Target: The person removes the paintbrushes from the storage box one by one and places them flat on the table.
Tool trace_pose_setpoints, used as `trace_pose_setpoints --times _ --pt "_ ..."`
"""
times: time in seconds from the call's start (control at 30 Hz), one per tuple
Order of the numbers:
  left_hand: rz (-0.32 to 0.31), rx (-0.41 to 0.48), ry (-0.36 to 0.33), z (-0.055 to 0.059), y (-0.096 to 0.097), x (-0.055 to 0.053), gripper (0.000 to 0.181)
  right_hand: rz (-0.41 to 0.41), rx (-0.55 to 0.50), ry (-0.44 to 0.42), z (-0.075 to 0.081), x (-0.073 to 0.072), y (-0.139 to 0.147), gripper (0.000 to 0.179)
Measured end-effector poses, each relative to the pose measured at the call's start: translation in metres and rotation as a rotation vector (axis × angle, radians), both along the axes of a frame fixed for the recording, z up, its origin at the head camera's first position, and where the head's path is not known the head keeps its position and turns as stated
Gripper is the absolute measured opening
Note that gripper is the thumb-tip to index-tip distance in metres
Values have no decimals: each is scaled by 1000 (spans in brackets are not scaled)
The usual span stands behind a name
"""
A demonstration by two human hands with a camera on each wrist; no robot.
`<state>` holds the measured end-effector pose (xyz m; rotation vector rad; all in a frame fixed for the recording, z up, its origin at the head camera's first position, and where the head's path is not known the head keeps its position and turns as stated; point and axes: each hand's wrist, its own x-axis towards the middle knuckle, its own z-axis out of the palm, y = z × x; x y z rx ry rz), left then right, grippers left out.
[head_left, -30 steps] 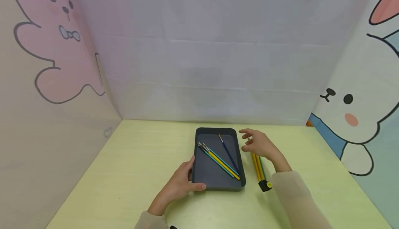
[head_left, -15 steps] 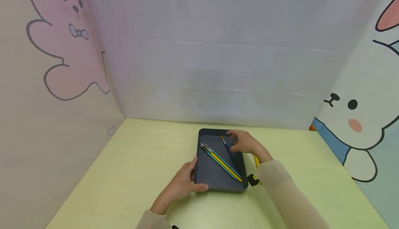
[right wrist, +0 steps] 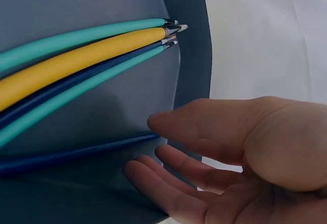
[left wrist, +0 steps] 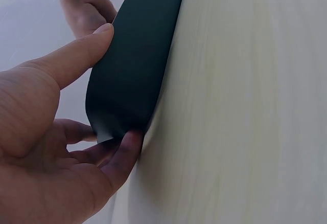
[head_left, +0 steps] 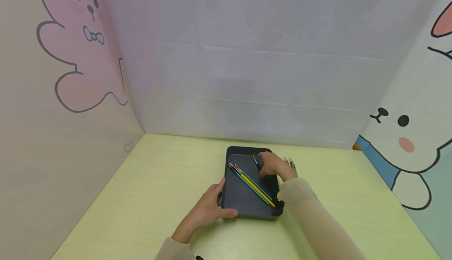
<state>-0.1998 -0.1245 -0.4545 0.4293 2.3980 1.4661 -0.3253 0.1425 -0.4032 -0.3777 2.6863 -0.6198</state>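
A dark grey rectangular tray (head_left: pixel 233 199) lies on the table with several slim paintbrushes in it. My left hand (head_left: pixel 206 208) holds its near left corner, thumb on the near side and fingers along the left side, as the left wrist view also shows on the tray wall (left wrist: pixel 130 60). A yellow paintbrush (head_left: pixel 257 189) and teal paintbrushes (right wrist: pixel 76 34) lie grouped diagonally. Apart from them is a dark blue paintbrush (right wrist: pixel 76 154). Over its bristle end reaches my right hand (head_left: pixel 272 164), thumb and fingers spread on either side, with a gap between them. The thumb hides the bristles in the right wrist view.
More paintbrushes (head_left: pixel 291 163) lie on the table right of the tray, mostly hidden behind the right forearm (head_left: pixel 314 213). A pale wall (head_left: pixel 229 75) rises behind the table. Printed side panels (head_left: pixel 406 122) stand left and right.
My right hand has moved left and slightly down, from beside the tray to over the dark blue paintbrush. The left hand stays on the tray corner. The whole view has shifted slightly.
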Motion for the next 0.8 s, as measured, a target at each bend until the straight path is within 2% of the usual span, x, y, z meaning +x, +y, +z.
trace_pose_setpoints --times 0.17,0.37,0.57,0.8 --pt "14 -7 -4 0 0 1 120 -68 27 -62 -1 -2 -9 74" --pt "17 -8 2 0 0 2 120 -104 66 -70 -3 -1 -20 54" --pt "16 2 -2 0 0 1 120 -142 54 -97 -11 -8 -22 70" --pt "10 -6 4 -2 1 0 120 -157 45 -112 -17 -12 -22 69"
